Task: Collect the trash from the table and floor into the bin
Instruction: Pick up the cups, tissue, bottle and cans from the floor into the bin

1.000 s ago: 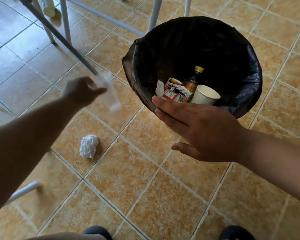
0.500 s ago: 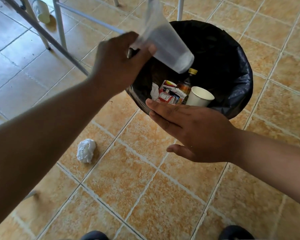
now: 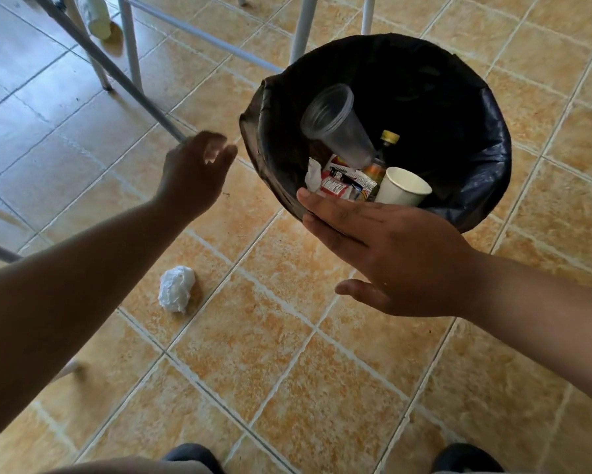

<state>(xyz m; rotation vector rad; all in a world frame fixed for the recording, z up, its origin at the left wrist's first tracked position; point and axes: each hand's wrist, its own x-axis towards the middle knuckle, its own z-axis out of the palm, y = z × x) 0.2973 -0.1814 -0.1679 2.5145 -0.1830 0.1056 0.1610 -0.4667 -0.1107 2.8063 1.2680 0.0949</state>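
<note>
We note the bin [image 3: 486, 107], round and lined with a black bag, standing on the tiled floor [image 3: 287, 354] toward the upper right of our view. Inside its mouth a clear plastic cup [image 3: 337, 126] sits tilted, open end up and to the left, touching no hand; whether it rests on anything we cannot tell. Below it in the bin we see a white paper cup [image 3: 402, 188] lying on its side at the near wall, a brown bottle [image 3: 383, 155] with a yellow cap, red-and-white wrappers [image 3: 339, 186], and a scrap of white paper [image 3: 313, 174].

The left hand [image 3: 193, 172] hovers just left of the bin's rim, fingers loosely spread and slightly blurred, gripping nothing. The right hand [image 3: 400, 254] is held flat and open, palm down, fingers together pointing left; its fingertips overlap the near edge of the bin in our view. It holds nothing either.

On the floor, left of the right hand and under the left forearm, a crumpled white paper ball [image 3: 176, 289] lies on a tan tile, well apart from the bin. Toward the far left corner of the view another pale cup [image 3: 96, 15] lies on the floor, among white metal furniture legs [image 3: 130, 46] and crossbars that run behind the bin. At the bottom edge we make out two dark shoe tips [image 3: 465, 458].
</note>
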